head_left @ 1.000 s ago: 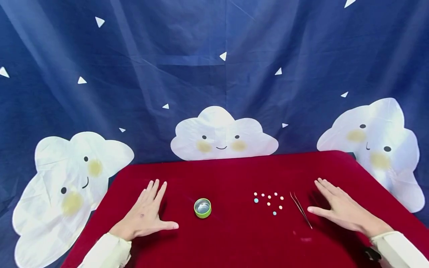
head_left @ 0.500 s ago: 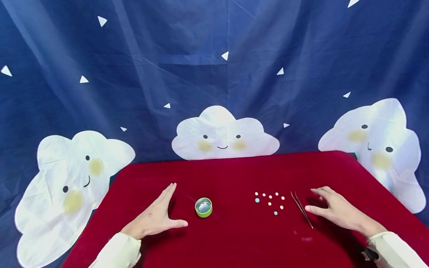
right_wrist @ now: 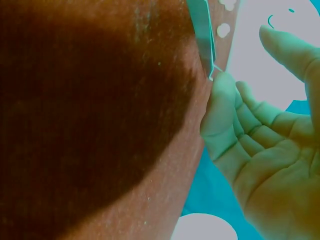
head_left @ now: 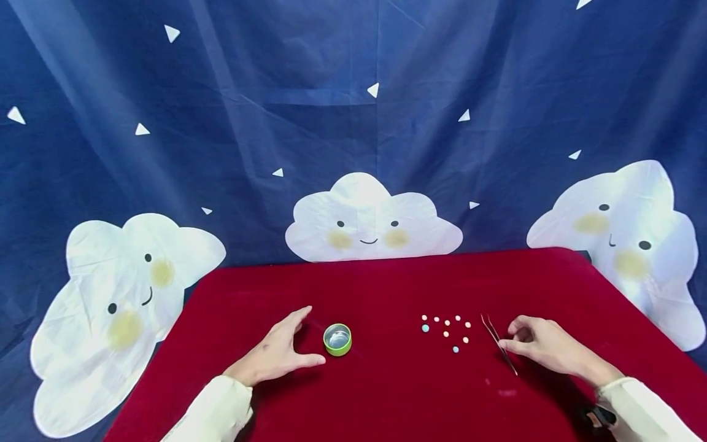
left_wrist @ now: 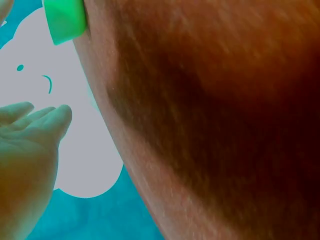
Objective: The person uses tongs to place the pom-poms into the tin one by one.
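A small round green-rimmed tin [head_left: 337, 341], open at the top with a shiny metal inside, stands on the red cloth. My left hand [head_left: 273, 354] is just left of it, thumb and fingers spread apart toward it. To the right lies a pair of slim metal tweezers [head_left: 499, 345], prongs pointing away from me. Beside them is my right hand [head_left: 547, 347], fingers bent, thumb tip right at the tweezers' middle. In the right wrist view, thumb and index finger stand apart, and the tweezers [right_wrist: 203, 37] show beyond the fingertips.
Several small beads lie between the tin and the tweezers, mostly pale, including a blue bead [head_left: 425, 328]. A red cloth [head_left: 375, 393] covers the table. Behind it hangs a dark blue curtain [head_left: 309, 135] with printed clouds.
My left hand has moved right, closer to the tin. My right hand has come slightly left to the tweezers, its fingers bending from straight. Tin, beads and tweezers lie as before.
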The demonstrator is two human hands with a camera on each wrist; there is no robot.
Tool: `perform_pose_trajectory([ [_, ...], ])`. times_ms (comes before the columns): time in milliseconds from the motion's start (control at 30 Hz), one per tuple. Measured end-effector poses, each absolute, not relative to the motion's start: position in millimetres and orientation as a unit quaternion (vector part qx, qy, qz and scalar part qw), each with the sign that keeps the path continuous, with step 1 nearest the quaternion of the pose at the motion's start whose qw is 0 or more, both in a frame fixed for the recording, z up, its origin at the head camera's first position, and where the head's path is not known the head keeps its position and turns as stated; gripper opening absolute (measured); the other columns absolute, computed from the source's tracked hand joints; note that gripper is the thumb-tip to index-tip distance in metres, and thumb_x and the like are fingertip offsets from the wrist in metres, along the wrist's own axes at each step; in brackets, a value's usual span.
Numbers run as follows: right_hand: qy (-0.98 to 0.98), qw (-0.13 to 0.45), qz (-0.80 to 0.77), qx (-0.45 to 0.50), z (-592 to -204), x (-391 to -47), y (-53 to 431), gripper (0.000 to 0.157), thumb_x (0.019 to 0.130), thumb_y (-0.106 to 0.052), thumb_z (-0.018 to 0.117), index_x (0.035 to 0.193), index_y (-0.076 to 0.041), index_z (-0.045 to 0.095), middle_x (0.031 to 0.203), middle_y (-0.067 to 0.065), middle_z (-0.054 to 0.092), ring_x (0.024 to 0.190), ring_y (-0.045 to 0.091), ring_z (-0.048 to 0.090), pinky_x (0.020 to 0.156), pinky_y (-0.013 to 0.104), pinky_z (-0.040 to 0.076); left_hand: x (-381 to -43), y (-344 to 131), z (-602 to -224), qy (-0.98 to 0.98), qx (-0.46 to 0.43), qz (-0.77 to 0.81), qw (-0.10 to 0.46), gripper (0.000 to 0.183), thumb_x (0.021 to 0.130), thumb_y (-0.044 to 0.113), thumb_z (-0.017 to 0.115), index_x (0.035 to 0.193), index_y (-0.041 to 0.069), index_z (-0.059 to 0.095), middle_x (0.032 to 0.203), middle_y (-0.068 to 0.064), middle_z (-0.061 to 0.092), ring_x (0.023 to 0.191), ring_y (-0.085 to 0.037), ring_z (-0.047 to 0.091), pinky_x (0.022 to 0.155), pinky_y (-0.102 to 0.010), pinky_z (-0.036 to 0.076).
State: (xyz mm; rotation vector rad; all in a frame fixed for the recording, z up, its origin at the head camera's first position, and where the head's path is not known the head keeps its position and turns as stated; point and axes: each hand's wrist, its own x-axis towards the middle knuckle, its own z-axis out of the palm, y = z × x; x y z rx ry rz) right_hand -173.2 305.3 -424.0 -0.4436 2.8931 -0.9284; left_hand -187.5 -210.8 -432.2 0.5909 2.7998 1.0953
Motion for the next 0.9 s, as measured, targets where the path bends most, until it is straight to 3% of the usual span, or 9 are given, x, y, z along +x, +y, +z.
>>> perform_pose_trajectory([
  [233,0.918,0.075,-0.363,-0.142,-425.8,-176.6,303.7,0.030,0.087,-0.021,0.078,0.096,0.001,0.060,0.076,0.002,0.058,0.055,0.011,0.054,0.049,0.028,0.051,-194.8,-201.2,-434.5,0.893,0.199,0.399,0.061,0.100,0.075,0.035,0.090,0.150,-0.005,0.036,0.148,-0.023,0.046,0.132,-0.038,0.050,0.106,-0.047,0.041],
  [667,0.892,0.121,-0.426,-0.092,-439.0,-180.1,300.9,0.021,0.085,-0.007,0.077,0.089,0.003,0.058,0.065,0.004,0.055,0.058,0.018,0.055,0.048,0.033,0.053,-205.8,-190.8,-444.6,0.842,0.224,0.482,0.088,0.080,0.075,0.018,0.090,0.138,-0.011,0.049,0.138,-0.025,0.055,0.128,-0.037,0.053,0.104,-0.044,0.044],
  [900,0.892,0.123,-0.429,-0.064,-442.2,-180.7,300.6,0.021,0.085,-0.012,0.079,0.082,0.000,0.063,0.062,0.002,0.055,0.054,0.017,0.056,0.048,0.033,0.054,-210.6,-188.2,-448.3,0.810,0.219,0.530,0.122,0.072,0.075,0.007,0.088,0.135,-0.013,0.051,0.134,-0.025,0.058,0.126,-0.038,0.056,0.103,-0.040,0.045],
])
